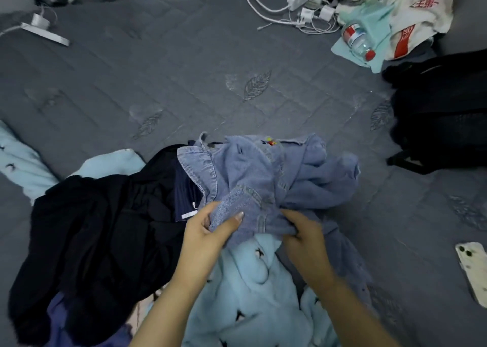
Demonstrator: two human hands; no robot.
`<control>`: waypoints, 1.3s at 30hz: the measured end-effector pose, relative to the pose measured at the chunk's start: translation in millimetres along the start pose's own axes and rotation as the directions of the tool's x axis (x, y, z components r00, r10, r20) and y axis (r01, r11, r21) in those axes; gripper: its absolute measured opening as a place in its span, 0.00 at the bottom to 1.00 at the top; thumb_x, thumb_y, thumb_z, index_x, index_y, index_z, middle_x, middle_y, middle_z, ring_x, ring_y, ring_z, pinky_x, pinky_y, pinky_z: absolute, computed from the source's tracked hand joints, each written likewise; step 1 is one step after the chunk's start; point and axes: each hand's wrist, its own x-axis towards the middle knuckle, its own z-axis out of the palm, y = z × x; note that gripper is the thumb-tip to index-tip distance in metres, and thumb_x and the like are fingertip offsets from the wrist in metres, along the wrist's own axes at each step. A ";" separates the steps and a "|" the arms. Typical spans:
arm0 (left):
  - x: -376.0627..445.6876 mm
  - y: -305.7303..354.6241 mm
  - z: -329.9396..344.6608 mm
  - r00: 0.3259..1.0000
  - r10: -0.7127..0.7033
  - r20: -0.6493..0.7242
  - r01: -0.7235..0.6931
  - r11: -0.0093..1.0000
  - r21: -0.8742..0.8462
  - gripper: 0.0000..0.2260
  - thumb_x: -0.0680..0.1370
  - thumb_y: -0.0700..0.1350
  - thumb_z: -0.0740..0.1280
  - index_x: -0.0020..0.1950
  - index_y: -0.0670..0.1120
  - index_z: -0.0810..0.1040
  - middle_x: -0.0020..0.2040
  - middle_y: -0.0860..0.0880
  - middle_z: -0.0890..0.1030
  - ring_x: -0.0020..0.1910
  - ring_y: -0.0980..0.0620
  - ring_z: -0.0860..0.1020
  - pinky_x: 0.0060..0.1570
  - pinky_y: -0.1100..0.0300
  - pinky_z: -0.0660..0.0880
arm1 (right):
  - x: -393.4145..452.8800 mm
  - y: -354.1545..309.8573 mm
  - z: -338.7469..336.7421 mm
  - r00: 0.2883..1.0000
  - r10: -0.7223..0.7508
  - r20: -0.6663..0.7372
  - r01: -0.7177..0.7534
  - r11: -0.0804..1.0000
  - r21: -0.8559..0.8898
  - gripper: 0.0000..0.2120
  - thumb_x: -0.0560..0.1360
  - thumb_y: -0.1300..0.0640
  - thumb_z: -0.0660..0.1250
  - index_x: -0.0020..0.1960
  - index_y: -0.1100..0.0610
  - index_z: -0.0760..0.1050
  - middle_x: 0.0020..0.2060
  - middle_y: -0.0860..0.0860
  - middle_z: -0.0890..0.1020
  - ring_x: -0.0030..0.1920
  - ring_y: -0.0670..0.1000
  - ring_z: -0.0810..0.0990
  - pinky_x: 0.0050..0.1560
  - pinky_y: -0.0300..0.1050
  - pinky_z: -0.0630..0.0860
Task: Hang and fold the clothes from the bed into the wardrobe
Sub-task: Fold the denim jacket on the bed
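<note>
**Both hands on the denim garment at the near edge of the bed**

You are looking down on a bed [184, 64] covered by a grey quilted spread with stitched leaf shapes. It carries everything in view. Nearest you lies the heap of clothes: a black garment [92, 241] spreads to your left, a fluffy light-blue garment [250, 288] with small dark marks lies under your forearms, and the blue denim garment [263, 178] sits crumpled on top, in the middle, its collar side turned away from you.

At the right edge of the bed rests a black backpack [442, 109]. Beyond it, in the far right corner, a white bag with red print [419, 12] lies beside a clear plastic bottle [357, 39] with a red cap, which rests on a pale green cloth. Next to those is a tangle of white chargers and cables [305, 4].

Your left hand [210, 230] pinches a denim flap, thumb on top and fingers curled beneath. Your right hand [303, 230] bunches the denim's near edge in curled fingers.

A white phone [473, 270] lies face down, near right.
</note>
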 end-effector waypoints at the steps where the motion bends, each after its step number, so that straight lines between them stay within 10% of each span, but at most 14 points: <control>1: -8.3 13.4 4.4 1.000 0.016 0.020 -0.016 1.000 -0.011 0.03 0.75 0.37 0.72 0.48 0.41 0.83 0.42 0.43 0.84 0.44 0.49 0.81 0.50 0.53 0.76 | -16.2 -10.7 -6.8 0.995 0.090 -0.036 -0.086 0.990 0.113 0.18 0.75 0.74 0.64 0.49 0.53 0.81 0.39 0.49 0.84 0.43 0.51 0.82 0.49 0.43 0.80; 7: -34.7 79.2 99.0 0.915 0.113 0.387 -0.194 0.965 0.177 0.10 0.76 0.48 0.70 0.53 0.43 0.79 0.45 0.41 0.81 0.44 0.48 0.80 0.48 0.51 0.76 | -91.8 -36.9 -79.1 0.815 0.575 -0.072 -0.410 0.660 0.630 0.10 0.79 0.65 0.63 0.42 0.61 0.81 0.39 0.58 0.84 0.42 0.58 0.84 0.43 0.51 0.82; 10: -42.4 74.5 169.8 0.759 0.055 0.649 -0.306 0.910 0.280 0.20 0.78 0.47 0.69 0.70 0.50 0.72 0.60 0.55 0.78 0.57 0.61 0.76 0.58 0.68 0.72 | -121.0 -6.7 -122.4 0.595 0.801 -0.068 -0.427 0.387 0.818 0.11 0.80 0.60 0.61 0.45 0.62 0.80 0.42 0.58 0.86 0.40 0.57 0.84 0.37 0.50 0.81; 13: -46.4 48.7 220.3 0.607 -0.025 0.794 -0.367 0.878 0.308 0.30 0.79 0.45 0.68 0.79 0.51 0.59 0.67 0.59 0.70 0.65 0.67 0.67 0.60 0.79 0.63 | -151.5 43.0 -161.6 0.502 0.856 -0.125 -0.409 0.362 0.838 0.10 0.79 0.54 0.65 0.50 0.59 0.82 0.49 0.58 0.85 0.48 0.61 0.84 0.49 0.56 0.80; 19: -6.8 -37.7 215.7 0.867 -0.022 0.499 -0.295 0.784 0.547 0.22 0.77 0.38 0.69 0.71 0.44 0.70 0.69 0.49 0.71 0.70 0.49 0.69 0.69 0.58 0.66 | -184.5 129.2 -185.7 0.476 0.855 -0.208 -0.624 0.495 0.604 0.12 0.77 0.66 0.66 0.60 0.61 0.75 0.53 0.54 0.79 0.46 0.50 0.79 0.40 0.42 0.76; 23: 15.3 -85.9 214.7 0.901 -0.240 0.361 -0.203 0.503 0.840 0.39 0.73 0.52 0.75 0.78 0.45 0.60 0.74 0.42 0.62 0.74 0.43 0.61 0.73 0.53 0.59 | -183.1 159.3 -189.2 0.525 0.830 -0.187 -0.699 0.546 0.462 0.11 0.78 0.64 0.66 0.59 0.63 0.73 0.55 0.54 0.79 0.52 0.54 0.78 0.43 0.43 0.75; 27: 30.7 -104.6 241.5 0.957 -0.152 0.248 -0.200 0.273 0.941 0.51 0.65 0.68 0.73 0.79 0.56 0.47 0.78 0.46 0.46 0.77 0.43 0.47 0.72 0.39 0.50 | -151.8 167.6 -191.7 0.626 0.731 -0.272 -0.594 0.673 0.441 0.04 0.77 0.66 0.66 0.50 0.60 0.74 0.43 0.56 0.79 0.41 0.50 0.79 0.45 0.46 0.77; 29: 41.8 -111.1 247.4 0.968 -0.088 0.235 -0.220 0.153 0.963 0.48 0.67 0.67 0.72 0.78 0.57 0.49 0.79 0.47 0.44 0.78 0.43 0.47 0.71 0.38 0.49 | -131.4 178.5 -190.2 0.644 0.715 -0.271 -0.597 0.692 0.407 0.13 0.76 0.65 0.67 0.60 0.60 0.72 0.54 0.56 0.78 0.54 0.56 0.78 0.56 0.52 0.74; 34: 69.2 -113.7 234.9 0.953 -0.006 0.301 -0.275 0.395 0.877 0.19 0.78 0.47 0.69 0.66 0.39 0.76 0.73 0.40 0.65 0.69 0.40 0.68 0.69 0.49 0.64 | -101.3 222.8 -191.2 0.503 0.807 -0.309 -0.784 0.577 0.232 0.48 0.73 0.50 0.73 0.80 0.56 0.44 0.77 0.59 0.54 0.75 0.61 0.58 0.74 0.58 0.59; 39: 63.1 -83.8 205.0 0.931 -0.087 0.356 -0.225 0.631 0.743 0.20 0.77 0.42 0.70 0.67 0.37 0.74 0.67 0.42 0.71 0.66 0.48 0.71 0.69 0.57 0.64 | -93.0 232.7 -191.0 0.550 0.824 -0.135 -0.748 0.558 0.359 0.23 0.74 0.62 0.71 0.66 0.63 0.70 0.61 0.62 0.78 0.58 0.59 0.78 0.59 0.50 0.75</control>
